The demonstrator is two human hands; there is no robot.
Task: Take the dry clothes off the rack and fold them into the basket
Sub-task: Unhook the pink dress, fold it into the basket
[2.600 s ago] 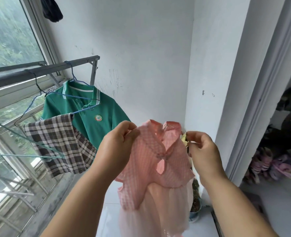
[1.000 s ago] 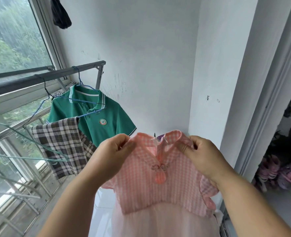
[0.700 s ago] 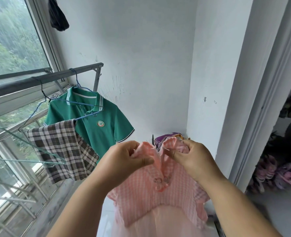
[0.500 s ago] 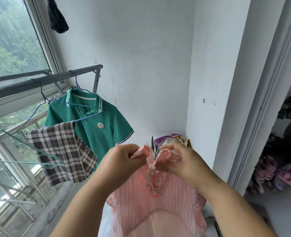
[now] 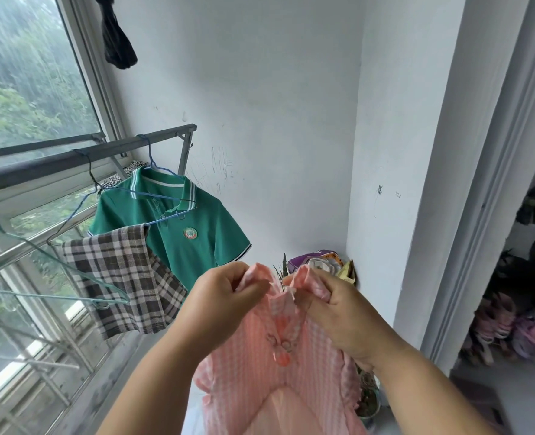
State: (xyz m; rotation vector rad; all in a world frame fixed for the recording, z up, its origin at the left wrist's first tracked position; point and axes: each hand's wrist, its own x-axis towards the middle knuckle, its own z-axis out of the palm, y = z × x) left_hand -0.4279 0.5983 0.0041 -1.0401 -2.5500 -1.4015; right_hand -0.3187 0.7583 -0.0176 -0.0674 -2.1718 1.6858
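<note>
A pink checked child's dress [image 5: 278, 381] hangs in front of me, held up by its collar. My left hand [image 5: 219, 306] pinches the left side of the collar and my right hand [image 5: 338, 312] pinches the right side, close together. On the grey metal rack bar [image 5: 81, 158] at the left a green polo shirt [image 5: 178, 233] hangs on a blue hanger. A brown plaid garment [image 5: 125, 274] hangs beside it. No basket is in view.
A window [image 5: 24, 73] fills the left side, with empty green wire hangers [image 5: 55, 293] below the bar. A dark cloth [image 5: 117, 36] hangs at the top. A purple bag and potted plant [image 5: 316, 265] sit in the corner. Shoes [image 5: 511, 328] lie past the door frame at right.
My hands have drawn together from the dress's shoulders to its collar, bunching the neckline. The dress hangs lower than before.
</note>
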